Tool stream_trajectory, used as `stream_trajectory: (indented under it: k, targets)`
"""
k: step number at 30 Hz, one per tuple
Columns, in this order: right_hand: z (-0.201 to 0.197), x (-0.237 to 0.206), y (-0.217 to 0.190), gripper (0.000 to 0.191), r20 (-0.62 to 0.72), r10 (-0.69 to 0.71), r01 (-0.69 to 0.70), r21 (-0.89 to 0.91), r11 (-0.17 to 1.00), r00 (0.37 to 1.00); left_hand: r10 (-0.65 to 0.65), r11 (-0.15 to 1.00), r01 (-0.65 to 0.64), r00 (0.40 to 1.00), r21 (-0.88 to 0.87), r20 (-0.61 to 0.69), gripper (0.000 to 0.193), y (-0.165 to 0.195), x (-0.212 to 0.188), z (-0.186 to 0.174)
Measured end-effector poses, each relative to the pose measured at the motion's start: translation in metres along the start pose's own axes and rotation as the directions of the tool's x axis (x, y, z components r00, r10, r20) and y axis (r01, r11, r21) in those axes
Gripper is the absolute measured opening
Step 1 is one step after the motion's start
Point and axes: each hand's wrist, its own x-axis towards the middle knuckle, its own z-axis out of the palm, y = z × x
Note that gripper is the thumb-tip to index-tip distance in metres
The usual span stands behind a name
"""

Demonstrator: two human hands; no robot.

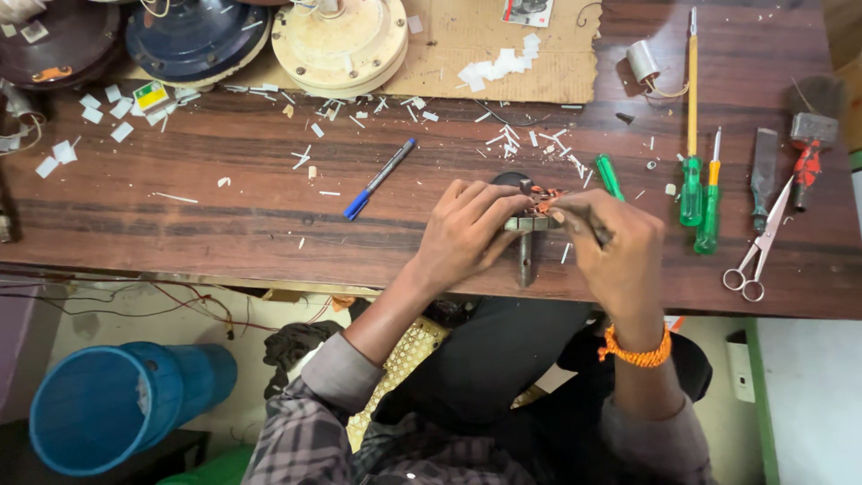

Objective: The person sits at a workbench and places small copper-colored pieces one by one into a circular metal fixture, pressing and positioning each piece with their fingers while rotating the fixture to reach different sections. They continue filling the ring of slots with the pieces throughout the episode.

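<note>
A blue bucket [108, 409] sits under the wooden bench [224, 224]; a blue-capped pen [379, 179] lies at ten o'clock from the hands. The left hand [467, 232] is curled around a small metal part with copper windings [532, 216] at the bench's near edge. The right hand [615, 242] pinches a thin tool against it. Green-handled screwdrivers [696, 193] and scissors [761, 247] lie at three o'clock

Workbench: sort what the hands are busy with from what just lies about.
In hand:
left hand and right hand on the small wound part
metal bar under it

Lying about:
blue pen
green screwdrivers
scissors
chisel
fan motor housings
paper scraps
blue bucket
</note>
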Motion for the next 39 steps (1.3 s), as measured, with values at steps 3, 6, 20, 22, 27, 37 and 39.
stream_trajectory:
  k: [3, 6, 20, 22, 27, 37, 39]
  targets:
    - [0.000, 0.014, 0.009, 0.011, 0.049, -0.052, 0.055, -0.072, 0.996, 0.997, -0.016, 1.000, 0.016, 1.000, -0.007, -0.025, 0.036, 0.000, -0.003, 0.002]
    - [0.002, 0.037, 0.022, 0.012, 0.103, -0.085, 0.103, -0.184, 0.977, 0.991, -0.040, 0.999, 0.041, 0.999, 0.015, -0.024, 0.032, 0.001, -0.004, 0.005]
    - [0.006, 0.060, 0.019, 0.019, 0.173, -0.203, 0.250, -0.317, 0.915, 0.964, -0.548, 0.711, 0.603, 0.797, -0.362, 0.252, 0.057, -0.010, 0.036, 0.004]
    - [0.006, 0.059, 0.010, 0.020, 0.189, -0.158, 0.214, -0.335, 0.918, 0.969, -0.501, 0.728, 0.595, 0.801, -0.340, 0.327, 0.045, -0.023, 0.045, 0.007]
    - [-0.003, 0.040, -0.018, 0.018, 0.262, -0.044, 0.132, -0.327, 0.936, 0.964, -0.125, 0.739, 0.331, 0.923, -0.586, 0.364, 0.023, -0.047, 0.041, -0.004]
    - [0.000, -0.011, -0.034, 0.009, 0.205, -0.148, 0.193, -0.225, 0.955, 0.968, -0.010, 0.819, 0.221, 0.928, -0.529, 0.373, 0.019, -0.051, 0.044, -0.020]
    - [0.009, -0.023, -0.026, 0.008, 0.194, -0.141, 0.188, -0.250, 0.950, 0.971, -0.025, 0.840, 0.240, 0.913, -0.486, 0.407, 0.025, -0.049, 0.046, -0.025]
